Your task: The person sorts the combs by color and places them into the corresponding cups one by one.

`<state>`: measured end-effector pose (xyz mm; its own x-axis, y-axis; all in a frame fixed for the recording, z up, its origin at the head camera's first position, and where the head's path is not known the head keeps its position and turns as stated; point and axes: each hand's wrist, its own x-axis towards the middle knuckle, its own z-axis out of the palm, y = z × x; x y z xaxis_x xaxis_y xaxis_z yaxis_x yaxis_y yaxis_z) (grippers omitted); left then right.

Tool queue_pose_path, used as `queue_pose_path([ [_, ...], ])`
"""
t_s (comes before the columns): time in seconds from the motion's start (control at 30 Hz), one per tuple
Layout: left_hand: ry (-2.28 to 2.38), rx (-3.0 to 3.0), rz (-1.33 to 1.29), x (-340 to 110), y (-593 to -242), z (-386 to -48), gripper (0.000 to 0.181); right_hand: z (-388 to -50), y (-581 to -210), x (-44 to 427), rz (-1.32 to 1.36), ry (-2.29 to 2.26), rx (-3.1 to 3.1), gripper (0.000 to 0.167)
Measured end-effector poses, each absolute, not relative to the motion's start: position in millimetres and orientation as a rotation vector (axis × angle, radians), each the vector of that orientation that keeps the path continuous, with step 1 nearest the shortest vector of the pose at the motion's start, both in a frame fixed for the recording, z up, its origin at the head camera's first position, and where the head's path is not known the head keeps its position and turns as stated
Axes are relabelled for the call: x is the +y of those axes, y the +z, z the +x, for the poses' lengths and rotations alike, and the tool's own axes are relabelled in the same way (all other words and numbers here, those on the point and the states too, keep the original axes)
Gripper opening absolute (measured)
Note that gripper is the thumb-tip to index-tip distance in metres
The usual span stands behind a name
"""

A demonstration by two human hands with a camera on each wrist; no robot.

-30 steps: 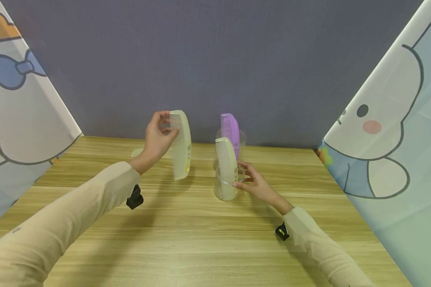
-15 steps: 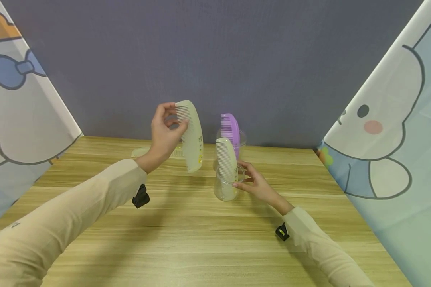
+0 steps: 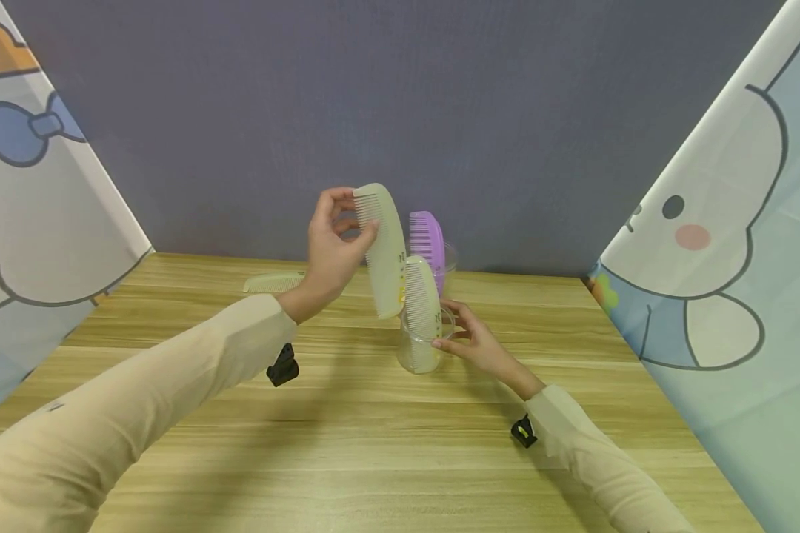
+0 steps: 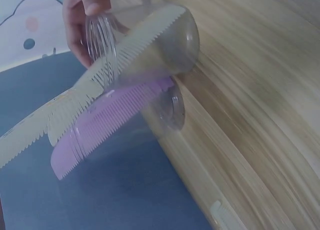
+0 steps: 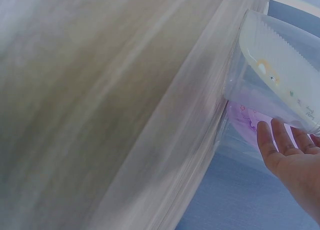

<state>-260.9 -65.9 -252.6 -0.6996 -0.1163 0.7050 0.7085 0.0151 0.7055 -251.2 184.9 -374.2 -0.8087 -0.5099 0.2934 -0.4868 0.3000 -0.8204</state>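
Observation:
My left hand [image 3: 336, 244] pinches a pale yellow-green comb [image 3: 388, 259] near its upper end, raised upright and slightly tilted. That comb's lower end overlaps the front cup's comb in the head view; contact cannot be told. Around the rim of a clear plastic cup [image 3: 410, 361] curls my right hand [image 3: 478, 344], thumb in front and fingers behind. Inside this cup stands another pale comb [image 3: 423, 296], teeth to the left. Just behind, a purple comb [image 3: 430, 240] leans in a second clear cup [image 3: 450, 257]. The left wrist view shows the front cup [image 4: 165, 45] with the right fingers at its rim.
A third pale comb [image 3: 273, 283] lies flat at the back of the wooden table [image 3: 387, 444], partly covered by the left wrist. Behind the table rises a dark grey panel [image 3: 373, 96]. Cartoon-printed sheets [image 3: 707, 185] flank both sides.
My left hand has carried its comb rightward and somewhat up, from beside the flat-lying comb to close by the front cup. The right hand and both cups have stayed in place.

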Motion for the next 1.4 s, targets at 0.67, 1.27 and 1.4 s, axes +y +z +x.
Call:
queue_pose_path([
  [0.67,-1.827,-1.72,-0.631,-29,-267,-264,0.04,-250,-375,185,-0.947,-1.557,2.515,0.067],
  [1.27,-1.872,-1.818,-0.621,-18,-281,-240,0.041,-250,-374,186,-0.972,-1.539,2.527,0.065],
  [1.4,-1.913,-1.803,-0.631,-17,-290,-240,0.041,-250,-375,186,-0.952,-1.542,2.537,0.065],
])
